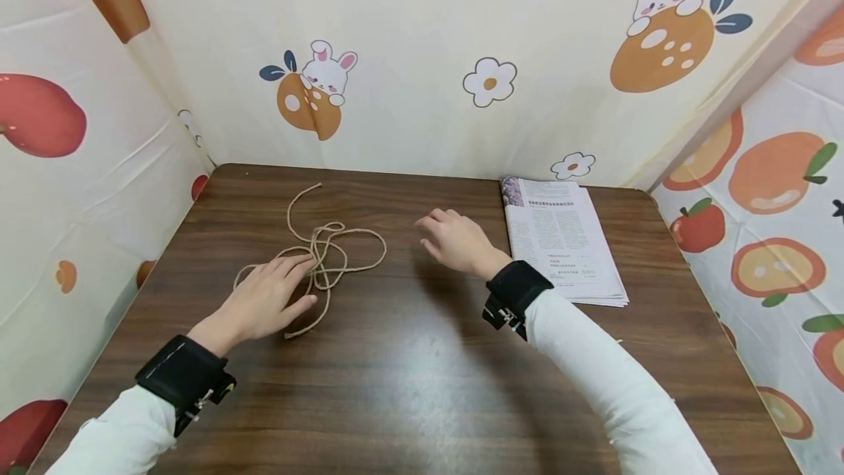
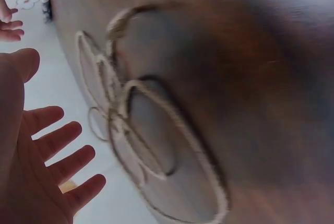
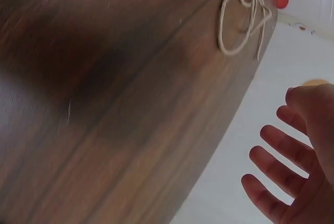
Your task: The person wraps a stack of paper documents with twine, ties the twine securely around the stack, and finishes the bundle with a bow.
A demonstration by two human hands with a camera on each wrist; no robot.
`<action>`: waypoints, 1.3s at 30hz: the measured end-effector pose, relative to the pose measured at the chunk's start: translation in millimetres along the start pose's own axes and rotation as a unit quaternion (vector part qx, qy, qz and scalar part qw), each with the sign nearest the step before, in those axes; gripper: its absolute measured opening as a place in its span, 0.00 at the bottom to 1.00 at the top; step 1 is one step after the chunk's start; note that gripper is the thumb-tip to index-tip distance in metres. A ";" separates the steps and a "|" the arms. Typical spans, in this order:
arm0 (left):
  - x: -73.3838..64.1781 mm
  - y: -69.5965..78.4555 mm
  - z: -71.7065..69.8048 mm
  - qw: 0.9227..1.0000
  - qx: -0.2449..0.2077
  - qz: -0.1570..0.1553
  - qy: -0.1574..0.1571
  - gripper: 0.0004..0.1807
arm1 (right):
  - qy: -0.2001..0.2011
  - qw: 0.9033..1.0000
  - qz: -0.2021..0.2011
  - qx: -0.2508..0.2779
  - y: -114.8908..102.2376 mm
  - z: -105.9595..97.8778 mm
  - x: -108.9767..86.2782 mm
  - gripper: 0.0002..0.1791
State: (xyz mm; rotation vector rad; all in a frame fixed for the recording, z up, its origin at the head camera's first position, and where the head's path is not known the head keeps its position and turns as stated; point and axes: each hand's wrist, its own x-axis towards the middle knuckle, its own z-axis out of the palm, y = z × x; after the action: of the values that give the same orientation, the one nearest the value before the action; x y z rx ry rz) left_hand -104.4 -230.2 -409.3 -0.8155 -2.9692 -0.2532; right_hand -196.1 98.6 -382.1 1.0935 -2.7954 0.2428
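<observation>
A length of beige twine (image 1: 321,270) lies in loose, crossing loops on the left half of the table. Over its near left side hovers my left hand (image 1: 267,297), fingers spread and holding nothing. The left wrist view shows space between that hand's fingers (image 2: 65,138) and the twine (image 2: 116,122). My right hand (image 1: 458,242) is raised over the table, between the twine and a stapled-looking stack of printed pages (image 1: 560,240). Its fingers (image 3: 282,145) are relaxed and slightly bent, with nothing in them. Far from that palm, the twine (image 3: 222,25) appears at the top of the right wrist view.
The dark wood-grain table (image 1: 409,387) ends at a cream, rabbit-patterned cloth backdrop (image 1: 409,42). Fruit-printed cloth (image 1: 778,196) hangs along the right, with similar cloth (image 1: 99,240) on the left. The printed pages lie near the table's back right.
</observation>
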 end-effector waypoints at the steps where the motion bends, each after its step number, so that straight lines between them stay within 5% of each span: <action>1: -2.9 -1.0 2.1 1.000 0.000 -0.003 0.001 0.32 | -0.005 1.000 -0.003 0.001 -3.0 2.6 1.5 0.17; 11: -22.8 -5.1 14.5 1.000 -0.004 -0.029 0.003 0.32 | -0.082 0.996 -0.016 0.008 -36.7 21.6 17.1 0.18; 25: -26.3 1.1 31.1 1.000 -0.014 -0.007 0.005 0.30 | -0.193 0.980 -0.053 -0.011 -92.7 39.9 31.9 0.24; 39: -21.2 12.1 34.7 0.999 -0.023 0.024 0.005 0.30 | -0.227 0.972 -0.050 -0.034 -98.0 52.5 28.2 0.25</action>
State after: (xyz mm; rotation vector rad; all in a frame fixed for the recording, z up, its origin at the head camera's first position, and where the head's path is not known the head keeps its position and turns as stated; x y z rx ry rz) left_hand -80.2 -224.7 -443.7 -0.8863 -2.9399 -0.3242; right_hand -153.1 -1.3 -418.4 1.4233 -3.0890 -0.1329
